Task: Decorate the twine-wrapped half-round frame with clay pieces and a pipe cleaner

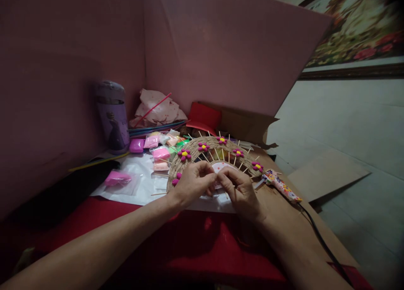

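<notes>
My left hand [196, 181] and my right hand [241, 190] meet over the near part of a round twine-wrapped frame [192, 158]. Both have thumb and fingers pinched together, and whatever is between the fingertips is too small or hidden to make out. Thin wooden sticks stick out from the frame's inner and outer edges. Magenta clay flowers [203, 147] with yellow centres sit along the twine ring. Behind my fingers shows a pale dotted disc [222, 167] in the frame's middle; my hands cover its near side.
Packets of coloured clay [160, 154] lie on a white sheet [142, 194], with one pink packet [117, 178] farther left. A purple tumbler [112, 117] stands at the back left. To the right, a flowered glue gun [280, 184] with a black cord rests on cardboard [284, 227].
</notes>
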`<action>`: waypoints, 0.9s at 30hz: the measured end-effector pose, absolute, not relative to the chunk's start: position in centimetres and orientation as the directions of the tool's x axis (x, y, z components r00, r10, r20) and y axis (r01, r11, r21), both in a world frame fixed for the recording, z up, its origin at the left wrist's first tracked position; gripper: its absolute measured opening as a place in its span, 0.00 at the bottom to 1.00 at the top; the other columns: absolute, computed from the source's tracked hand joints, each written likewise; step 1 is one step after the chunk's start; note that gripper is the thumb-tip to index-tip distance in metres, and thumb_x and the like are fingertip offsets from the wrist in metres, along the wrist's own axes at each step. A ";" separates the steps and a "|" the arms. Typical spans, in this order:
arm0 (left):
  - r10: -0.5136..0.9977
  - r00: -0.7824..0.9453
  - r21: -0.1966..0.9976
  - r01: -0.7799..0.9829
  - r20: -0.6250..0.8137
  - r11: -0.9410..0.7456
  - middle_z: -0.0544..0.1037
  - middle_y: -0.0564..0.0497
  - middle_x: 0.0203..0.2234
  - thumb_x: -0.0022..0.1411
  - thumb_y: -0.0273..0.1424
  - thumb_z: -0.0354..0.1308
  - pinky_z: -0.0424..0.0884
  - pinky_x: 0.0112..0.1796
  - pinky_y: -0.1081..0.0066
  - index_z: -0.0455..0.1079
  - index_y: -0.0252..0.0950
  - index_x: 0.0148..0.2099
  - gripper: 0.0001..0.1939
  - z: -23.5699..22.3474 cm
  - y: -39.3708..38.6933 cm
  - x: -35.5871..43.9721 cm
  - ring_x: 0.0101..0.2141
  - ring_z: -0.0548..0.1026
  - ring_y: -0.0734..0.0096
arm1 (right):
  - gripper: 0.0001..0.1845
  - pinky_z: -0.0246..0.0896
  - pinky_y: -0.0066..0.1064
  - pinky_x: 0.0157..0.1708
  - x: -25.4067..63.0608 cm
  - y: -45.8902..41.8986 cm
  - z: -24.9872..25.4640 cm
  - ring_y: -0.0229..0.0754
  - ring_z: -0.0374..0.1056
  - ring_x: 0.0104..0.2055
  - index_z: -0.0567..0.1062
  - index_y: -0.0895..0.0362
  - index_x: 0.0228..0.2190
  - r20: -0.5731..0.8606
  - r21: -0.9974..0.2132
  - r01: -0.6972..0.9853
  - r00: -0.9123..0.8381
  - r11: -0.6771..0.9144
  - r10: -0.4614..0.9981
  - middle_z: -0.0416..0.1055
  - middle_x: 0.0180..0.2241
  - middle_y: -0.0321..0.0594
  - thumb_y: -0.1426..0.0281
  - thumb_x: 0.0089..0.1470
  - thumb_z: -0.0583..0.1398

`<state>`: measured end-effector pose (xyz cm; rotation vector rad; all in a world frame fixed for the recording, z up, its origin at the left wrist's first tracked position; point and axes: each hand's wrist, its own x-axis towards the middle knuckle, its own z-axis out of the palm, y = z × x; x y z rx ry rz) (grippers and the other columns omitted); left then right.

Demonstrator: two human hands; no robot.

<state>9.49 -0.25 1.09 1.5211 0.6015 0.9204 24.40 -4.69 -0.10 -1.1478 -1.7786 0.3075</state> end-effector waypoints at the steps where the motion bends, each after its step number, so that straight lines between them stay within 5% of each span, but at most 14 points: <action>1: 0.806 0.553 0.978 -0.123 0.209 -0.169 0.72 0.53 0.19 0.51 0.31 0.57 0.69 0.20 0.75 0.65 0.30 0.29 0.08 1.1 -0.2 9.5 0.17 0.70 0.78 | 0.15 0.55 0.30 0.29 24.4 -4.7 -0.1 0.37 0.60 0.27 0.70 0.57 0.24 0.584 -0.617 0.582 -0.111 0.529 0.804 0.65 0.24 0.36 0.66 0.60 0.53; 27: 0.802 0.542 0.965 -0.078 0.252 -0.250 0.70 0.54 0.19 0.50 0.29 0.54 0.68 0.20 0.74 0.65 0.32 0.28 0.04 1.1 -0.4 9.5 0.18 0.69 0.78 | 0.13 0.55 0.29 0.29 24.3 -4.9 0.3 0.37 0.60 0.26 0.70 0.57 0.24 0.610 -0.543 0.620 -0.172 0.566 0.774 0.65 0.22 0.35 0.68 0.60 0.53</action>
